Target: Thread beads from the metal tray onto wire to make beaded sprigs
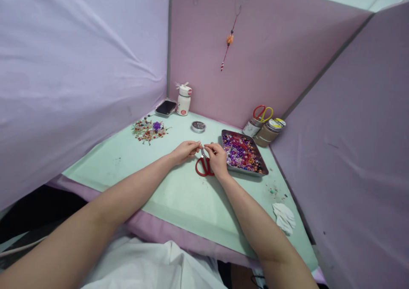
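Where left hand (187, 151) and right hand (218, 158) nearly meet, red-handled scissors (203, 155) lie on a pale green table (179, 195)

The scissors rest mid-table, just below the fingertips, one loop partly hidden by the right hand. Their long axis runs away from the wearer with a slight lean to the left: red loops nearest, blades pointing into the narrow gap between the hands.

Both hands look drawn in towards a pinch, thumb near forefinger, the other fingers curled. Whether the tips close on anything is too small to tell. The step in hand seems to be delicate fingertip work; the next move likely calls for a light, steady touch, clear of the blades.

Just beside the right hand, a metal tray (246, 172) holds a heap of beads (238, 152), largely purple and red. Beyond the hands sits a small round tin (198, 127). Farther left lies a tangle of beaded strands (148, 132); behind it are a phone (166, 107) and a white bottle (183, 104). Past the tray stand a container (251, 128) of red and yellow handles and a brown jar (267, 135). Near the table's right edge lies a crumpled white glove (283, 218). Against the pink wall (204, 84), a beaded pendant (230, 39) hangs.
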